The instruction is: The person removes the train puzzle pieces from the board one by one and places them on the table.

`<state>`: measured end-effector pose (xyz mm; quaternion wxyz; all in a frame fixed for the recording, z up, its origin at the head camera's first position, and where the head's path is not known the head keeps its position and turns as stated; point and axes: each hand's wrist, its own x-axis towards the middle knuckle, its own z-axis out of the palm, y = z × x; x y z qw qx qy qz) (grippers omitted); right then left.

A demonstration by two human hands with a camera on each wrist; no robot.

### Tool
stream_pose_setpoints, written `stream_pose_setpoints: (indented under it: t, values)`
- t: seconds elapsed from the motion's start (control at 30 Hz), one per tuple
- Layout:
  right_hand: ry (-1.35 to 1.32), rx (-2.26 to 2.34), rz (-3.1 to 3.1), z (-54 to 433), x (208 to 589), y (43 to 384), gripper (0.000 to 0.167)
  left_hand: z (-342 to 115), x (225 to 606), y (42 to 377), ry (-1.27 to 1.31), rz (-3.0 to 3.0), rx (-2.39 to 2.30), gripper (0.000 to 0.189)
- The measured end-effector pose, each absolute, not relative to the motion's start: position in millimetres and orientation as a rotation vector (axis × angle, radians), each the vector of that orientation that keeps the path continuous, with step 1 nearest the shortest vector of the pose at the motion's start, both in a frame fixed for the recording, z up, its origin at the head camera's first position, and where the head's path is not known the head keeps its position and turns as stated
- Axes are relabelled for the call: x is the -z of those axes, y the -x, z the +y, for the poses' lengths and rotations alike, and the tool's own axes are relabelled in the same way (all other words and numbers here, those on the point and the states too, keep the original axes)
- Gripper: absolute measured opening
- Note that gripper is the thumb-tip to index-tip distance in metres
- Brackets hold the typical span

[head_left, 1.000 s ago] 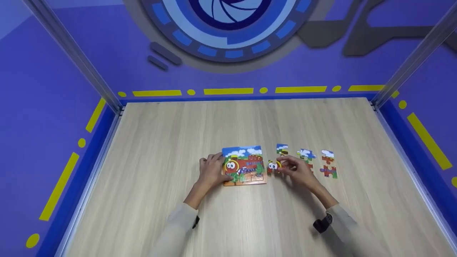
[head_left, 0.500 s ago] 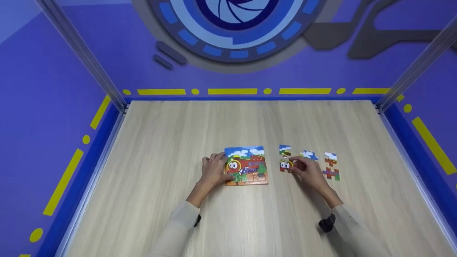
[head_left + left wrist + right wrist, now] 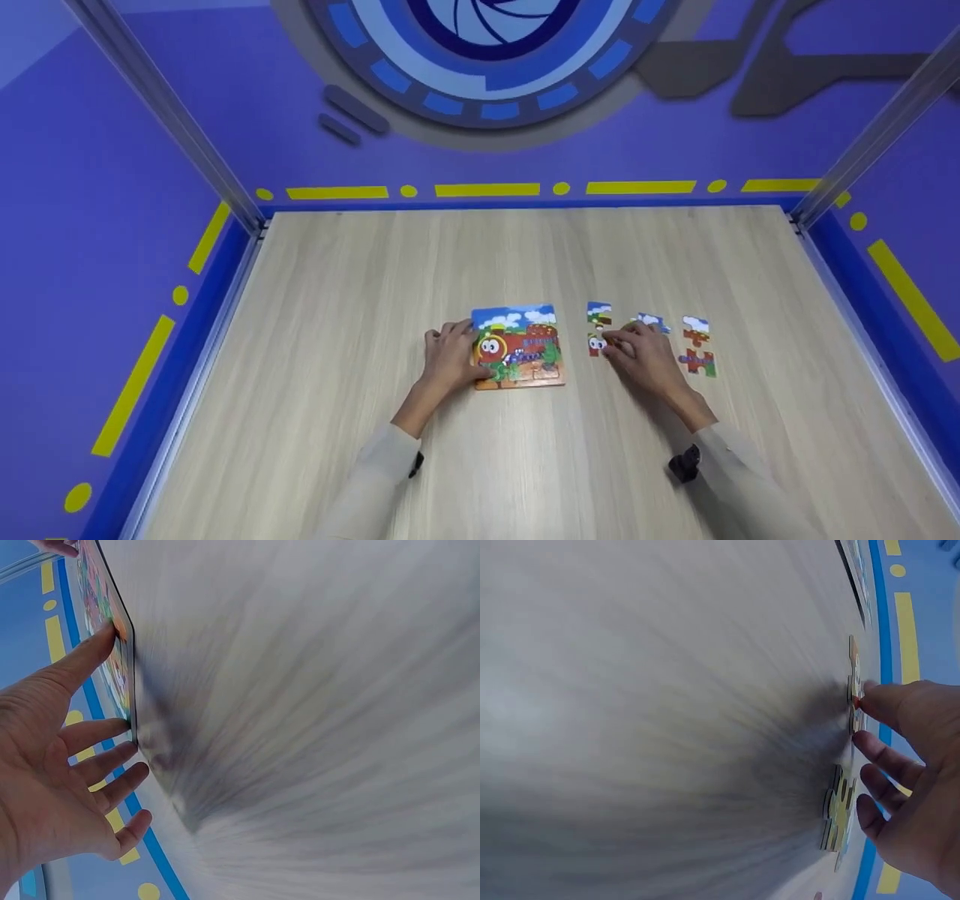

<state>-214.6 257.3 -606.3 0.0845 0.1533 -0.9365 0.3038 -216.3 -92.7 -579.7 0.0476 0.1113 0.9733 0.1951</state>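
Puzzle piece with eyes (image 3: pixel 595 345) lies right of centre, just below the cloud piece (image 3: pixel 599 309), the 2 lined up vertically. Your right hand (image 3: pixel 646 361), nearer, pinches its right side! Your left hand (image 3: pixel 448 356), fingers relaxed, thumbs the puzzle board (image 3: pixel 534 337), lower middle.

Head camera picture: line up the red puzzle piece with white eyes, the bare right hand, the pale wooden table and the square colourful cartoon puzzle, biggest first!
1. Pale wooden table
2. Square colourful cartoon puzzle
3. Bare right hand
4. Red puzzle piece with white eyes, partly hidden
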Motion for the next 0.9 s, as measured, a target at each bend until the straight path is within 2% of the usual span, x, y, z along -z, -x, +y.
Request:
stream_pose_setpoints:
  t: [0.13,0.6,0.9]
  values:
    - [-0.438,-0.934,-2.815,256.4,606.7,213.0,0.032,-93.2,579.4,215.8,-0.342,2.966,-0.597,0.075]
    - [-0.387,-0.969,-2.836,250.1,597.0,214.6,0.031,-96.6,581.4,216.4,-0.371,2.97,-0.582,0.078]
    - [-0.617,-1.06,-2.767,231.2,581.8,205.8,0.027,-97.5,576.9,216.8,-0.38,2.934,-0.663,0.076]
